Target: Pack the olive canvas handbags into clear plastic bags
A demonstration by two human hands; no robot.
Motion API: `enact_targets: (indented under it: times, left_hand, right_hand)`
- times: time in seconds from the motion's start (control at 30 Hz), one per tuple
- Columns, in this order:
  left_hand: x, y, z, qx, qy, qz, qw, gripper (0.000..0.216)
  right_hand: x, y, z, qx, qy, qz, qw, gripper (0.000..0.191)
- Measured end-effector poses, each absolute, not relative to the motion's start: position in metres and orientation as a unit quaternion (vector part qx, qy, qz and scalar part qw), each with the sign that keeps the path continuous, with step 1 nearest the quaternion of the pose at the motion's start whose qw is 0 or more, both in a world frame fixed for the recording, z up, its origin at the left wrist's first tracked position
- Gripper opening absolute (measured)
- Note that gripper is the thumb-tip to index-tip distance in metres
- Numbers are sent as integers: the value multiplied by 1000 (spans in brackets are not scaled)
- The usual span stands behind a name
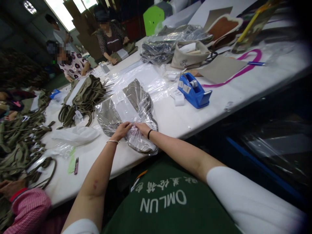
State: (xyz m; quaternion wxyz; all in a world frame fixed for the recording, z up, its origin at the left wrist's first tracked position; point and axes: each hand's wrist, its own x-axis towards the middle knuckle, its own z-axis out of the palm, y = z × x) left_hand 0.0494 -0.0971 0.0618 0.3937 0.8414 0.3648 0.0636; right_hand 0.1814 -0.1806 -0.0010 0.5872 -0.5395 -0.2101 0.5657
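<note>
**Left hand (123,129) and right hand (143,129) pinch one clear bag (126,112)**

The person's hands almost meet, fingers closed on the plastic film. The bag lies on the worktop (170,130), spreading beyond the hands and slightly nearer than them; inside it is an olive bundle (107,114) with a white band (125,109). Right of the hands and farther off stands a blue tape dispenser (194,91). To their left lies a crumpled white plastic sheet (75,135); beyond that, a strapped olive pile (89,92). Pink-handled snips (76,166) lie nearer, also left.
</note>
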Motion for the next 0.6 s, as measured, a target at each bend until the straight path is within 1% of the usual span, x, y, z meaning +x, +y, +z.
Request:
enact_targets:
  times: [0.07, 0.13, 0.2, 0.27, 0.33, 0.4, 0.43, 0.5, 0.57, 0.6]
  left_hand:
    - [52, -101, 57, 838, 371, 73, 394, 44]
    - [55, -103, 53, 843, 386, 99, 360, 37]
    - [57, -103, 50, 843, 414, 135, 315, 31]
    - [58, -103, 46, 837, 437, 159, 287, 27]
    - [59, -103, 42, 834, 450, 164, 274, 24]
    - [60, -103, 39, 835, 457, 158, 263, 22]
    - [61, -103, 38, 837, 458, 154, 258, 22]
    - [63, -103, 36, 840, 459, 145, 249, 23]
    - [65, -102, 35, 844, 459, 138, 241, 24]
    - [66, -102, 35, 845, 460, 135, 236, 25]
  right_hand:
    - [183, -178, 5, -541, -207, 570, 583, 40]
    - [182, -183, 11, -542, -203, 573, 580, 43]
    - [178, -202, 15, -555, -251, 568, 553, 43]
    - [173, -235, 16, -573, -389, 532, 487, 38]
    - [169, -276, 14, -569, -556, 448, 409, 30]
    - [170, -314, 14, -549, -655, 365, 369, 27]
    - [172, -327, 15, -542, -677, 343, 362, 27]
    - [179, -341, 22, -552, -668, 344, 362, 29]
    - [185, -337, 35, -587, -626, 331, 392, 35]
    - [185, -331, 41, -597, -616, 305, 413, 39]
